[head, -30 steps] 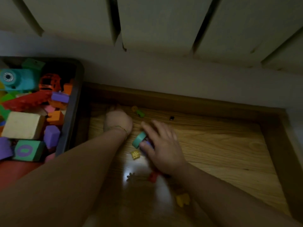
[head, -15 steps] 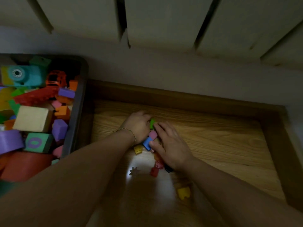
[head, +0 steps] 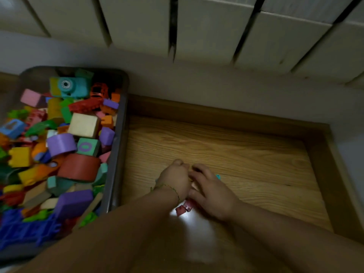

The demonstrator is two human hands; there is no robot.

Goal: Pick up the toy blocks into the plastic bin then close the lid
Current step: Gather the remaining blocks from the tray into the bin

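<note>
The grey plastic bin (head: 119, 146) stands at the left, heaped with colourful toy blocks (head: 82, 125) and a teal toy camera (head: 73, 87). On the wooden floor beside it, my left hand (head: 174, 180) and my right hand (head: 211, 192) sit pressed together, fingers curled over a small cluster of blocks that they mostly hide. A red block (head: 182, 209) pokes out under my wrists, in a bright glare on the floor. By my right hand's knuckles a teal piece (head: 218, 176) shows.
The wooden floor (head: 246, 154) is bordered by a brown raised edge (head: 216, 113) at the back and on the right. Behind that rise a pale wall and white slatted panels (head: 137, 26). The bin's wall is close to my left forearm.
Both hands have drawn the loose blocks toward me and closed together over them. The yellow, blue and green pieces seen before are now hidden. The view has shifted left, showing more of the bin.
</note>
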